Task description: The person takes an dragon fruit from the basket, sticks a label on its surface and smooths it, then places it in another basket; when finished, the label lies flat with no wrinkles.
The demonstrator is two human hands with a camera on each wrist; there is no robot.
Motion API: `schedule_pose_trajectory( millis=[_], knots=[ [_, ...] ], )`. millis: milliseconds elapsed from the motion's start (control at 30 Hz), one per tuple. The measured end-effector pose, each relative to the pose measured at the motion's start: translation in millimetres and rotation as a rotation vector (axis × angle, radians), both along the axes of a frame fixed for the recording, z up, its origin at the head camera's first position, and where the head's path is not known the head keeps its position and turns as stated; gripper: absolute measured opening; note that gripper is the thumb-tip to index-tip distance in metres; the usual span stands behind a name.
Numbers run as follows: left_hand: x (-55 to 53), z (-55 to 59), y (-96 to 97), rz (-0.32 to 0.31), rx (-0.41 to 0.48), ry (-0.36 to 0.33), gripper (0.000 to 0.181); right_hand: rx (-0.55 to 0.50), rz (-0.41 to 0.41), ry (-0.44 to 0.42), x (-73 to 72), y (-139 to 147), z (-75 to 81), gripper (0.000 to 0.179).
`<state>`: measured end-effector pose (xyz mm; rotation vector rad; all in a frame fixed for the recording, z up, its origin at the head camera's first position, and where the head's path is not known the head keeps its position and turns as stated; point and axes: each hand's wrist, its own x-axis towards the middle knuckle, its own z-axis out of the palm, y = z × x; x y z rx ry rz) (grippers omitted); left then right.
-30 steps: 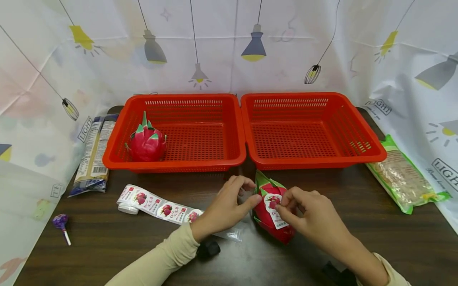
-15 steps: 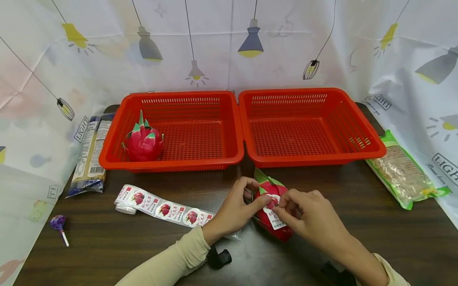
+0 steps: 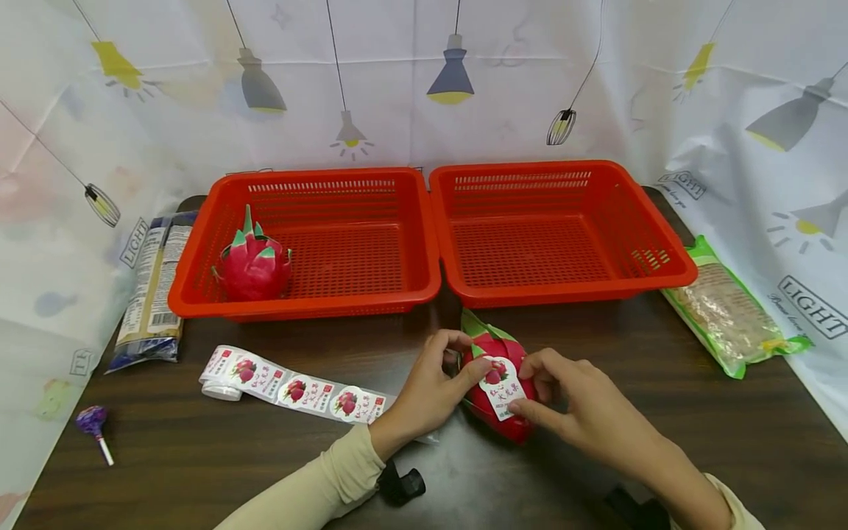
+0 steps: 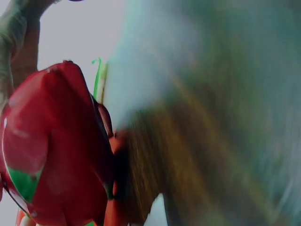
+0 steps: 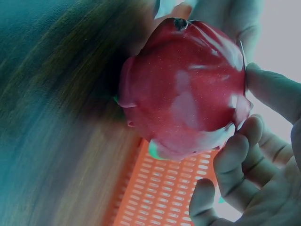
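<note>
A red dragon fruit (image 3: 495, 344) with green leaf tips lies on the dark table in the head view, its round end filling the right wrist view. On its upper side is a white sticker (image 3: 501, 391) printed with fruit and red characters. My left hand (image 3: 430, 386) holds the fruit's left side, index finger bent over it and thumb at the sticker's edge. The right hand (image 3: 579, 401) touches from the other side; its thumb presses the sticker's lower part and its index rests near the right edge. From the left wrist, the fruit (image 4: 70, 136) shows at the left.
A sticker roll (image 3: 285, 386) is partly unrolled left of the hands. Behind stand two red baskets; the left basket (image 3: 305, 303) contains another dragon fruit (image 3: 255, 272), the right basket (image 3: 570, 292) is beside it. A lollipop (image 3: 93, 423) and plastic packages (image 3: 735, 305) lie at the sides.
The right thumb and index finger, earlier pinching at the sticker's middle, have spread apart onto its lower part and right side. The sticker now lies flatter. The left hand has stayed at the fruit.
</note>
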<state>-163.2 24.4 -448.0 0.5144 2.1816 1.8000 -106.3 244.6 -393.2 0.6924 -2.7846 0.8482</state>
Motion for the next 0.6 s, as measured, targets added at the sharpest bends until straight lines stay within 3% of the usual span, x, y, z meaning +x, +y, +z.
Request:
schedule_pose_trajectory(
  millis=[133, 267, 333, 400, 600],
  knots=[
    [3.4, -1.4, 1.4, 0.018, 0.015, -0.042, 0.040, -0.024, -0.010, -0.040, 0.6, 3, -1.4, 0.040],
    [6.6, -1.3, 2.0, 0.025, 0.039, -0.077, 0.040, -0.142, 0.032, -0.096, -1.1, 16, -4.1, 0.033],
    [9.0, -0.6, 2.2, 0.038, 0.062, -0.107, 0.040, -0.201, -0.005, -0.101, -4.2, 30, -4.4, 0.029],
    [12.7, 1.0, 2.7, 0.054, 0.090, -0.149, 0.043, -0.239, -0.105, -0.078, -9.8, 52, -2.4, 0.024],
    [24.5, 9.2, 9.0, 0.036, 0.136, -0.239, 0.071, -0.247, -0.549, 0.014, -36.6, 140, 15.7, 0.009]
  ],
)
